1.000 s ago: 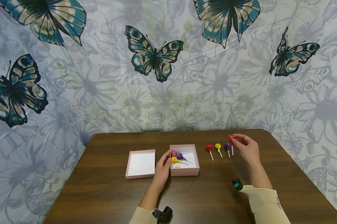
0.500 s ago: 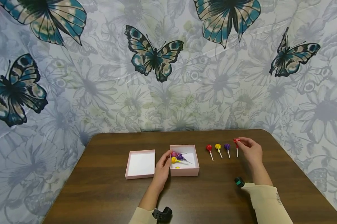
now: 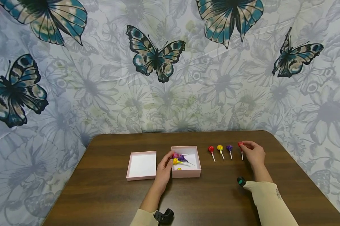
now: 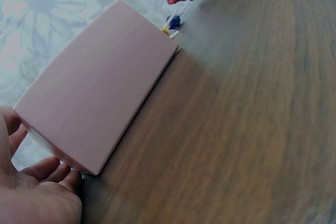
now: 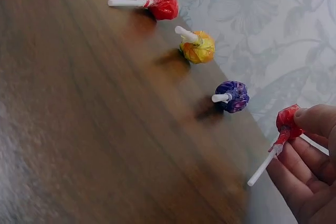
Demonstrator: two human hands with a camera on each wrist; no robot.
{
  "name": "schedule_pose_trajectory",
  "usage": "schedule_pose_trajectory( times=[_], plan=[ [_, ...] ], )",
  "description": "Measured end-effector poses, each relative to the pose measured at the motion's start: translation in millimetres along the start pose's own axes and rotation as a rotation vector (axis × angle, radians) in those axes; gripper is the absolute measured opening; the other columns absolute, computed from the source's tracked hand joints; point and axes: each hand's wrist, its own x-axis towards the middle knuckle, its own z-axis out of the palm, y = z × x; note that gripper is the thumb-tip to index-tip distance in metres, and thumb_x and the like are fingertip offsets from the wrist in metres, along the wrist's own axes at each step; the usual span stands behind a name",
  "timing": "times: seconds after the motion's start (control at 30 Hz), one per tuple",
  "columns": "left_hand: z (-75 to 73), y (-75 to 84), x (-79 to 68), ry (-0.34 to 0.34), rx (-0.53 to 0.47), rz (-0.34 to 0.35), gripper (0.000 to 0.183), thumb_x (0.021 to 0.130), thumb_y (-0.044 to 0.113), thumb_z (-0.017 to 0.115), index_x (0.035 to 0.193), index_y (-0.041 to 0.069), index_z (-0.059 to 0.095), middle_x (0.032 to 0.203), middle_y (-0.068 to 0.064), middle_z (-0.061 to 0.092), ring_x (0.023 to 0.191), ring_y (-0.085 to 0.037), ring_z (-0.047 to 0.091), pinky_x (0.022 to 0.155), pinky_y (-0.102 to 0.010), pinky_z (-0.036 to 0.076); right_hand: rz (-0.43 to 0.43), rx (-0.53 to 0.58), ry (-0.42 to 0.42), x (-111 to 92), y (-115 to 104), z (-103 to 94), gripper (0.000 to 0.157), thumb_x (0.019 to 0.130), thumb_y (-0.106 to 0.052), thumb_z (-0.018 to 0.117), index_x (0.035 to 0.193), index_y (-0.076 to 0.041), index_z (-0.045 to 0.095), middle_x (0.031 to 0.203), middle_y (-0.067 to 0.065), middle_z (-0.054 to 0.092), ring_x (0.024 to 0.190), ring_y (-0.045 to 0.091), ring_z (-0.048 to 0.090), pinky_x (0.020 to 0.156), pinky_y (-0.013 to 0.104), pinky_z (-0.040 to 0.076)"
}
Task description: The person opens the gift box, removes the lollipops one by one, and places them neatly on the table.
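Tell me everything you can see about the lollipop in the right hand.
The lollipop has a round head in shiny, crinkled red wrapping, gathered at the neck, and a straight white stick. The right hand pinches it by the head, thumb on the wrapping, the stick jutting out. It is right of the purple lollipop and apart from it, stick pointing downward in the head view. Whether it touches the table is unclear.

Red lollipop [image 5: 287, 120], pink box [image 3: 186, 173], butterfly-patterned backdrop [image 3: 157, 59]

No text, brand or number was readable. Small dark marks [image 3: 278, 194] on the right sleeve [image 3: 270, 202], behind the right grip [image 3: 254, 153], looked like lettering but were too small to make out.
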Motion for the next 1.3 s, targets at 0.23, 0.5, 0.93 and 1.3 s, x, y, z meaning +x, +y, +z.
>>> schedule_pose_trajectory(
  times=[0.23,0.5,0.93,1.3],
  plan=[
    [0.6,2.1,0.0,0.003,-0.009,-0.014,0.039,0.106,0.016,0.046,0.144,0.018,0.054,0.155,-0.007,0.047,0.148,-0.030,0.036,0.124,-0.052,0.026,-0.010,-0.023,-0.030,4,6,2.5,0.039,0.095,-0.037,0.066,0.121,-0.007,0.070,0.112,0.016,0.073,0.108,0.028,0.059,0.076,0.026,0.044],
    [-0.4,2.0,-0.4,0.000,-0.006,-0.003,0.039,0.106,0.017,0.046,0.145,0.017,0.053,0.155,-0.008,0.047,0.148,-0.030,0.037,0.123,-0.052,0.026,-0.021,-0.103,-0.058,5,9,3.7,0.040,0.097,-0.038,0.062,0.119,-0.006,0.071,0.118,0.023,0.070,0.113,0.041,0.057,0.085,0.044,0.043],
    [0.4,3.3,-1.6,0.002,0.005,0.007,0.039,0.106,0.014,0.045,0.144,0.016,0.053,0.154,-0.009,0.047,0.147,-0.031,0.037,0.123,-0.052,0.027,-0.046,-0.162,-0.033,8,18,12.8,0.037,0.097,-0.038,0.062,0.117,-0.008,0.072,0.107,0.017,0.074,0.107,0.041,0.061,0.084,0.049,0.044],
    [0.4,3.2,-1.4,-0.007,-0.005,0.021,0.040,0.106,0.016,0.045,0.146,0.014,0.051,0.155,-0.011,0.046,0.148,-0.033,0.036,0.123,-0.053,0.026,-0.035,-0.186,-0.053,7,15,13.4,0.038,0.098,-0.037,0.060,0.120,-0.008,0.071,0.123,0.021,0.069,0.114,0.047,0.058,0.090,0.054,0.042]
  ],
)
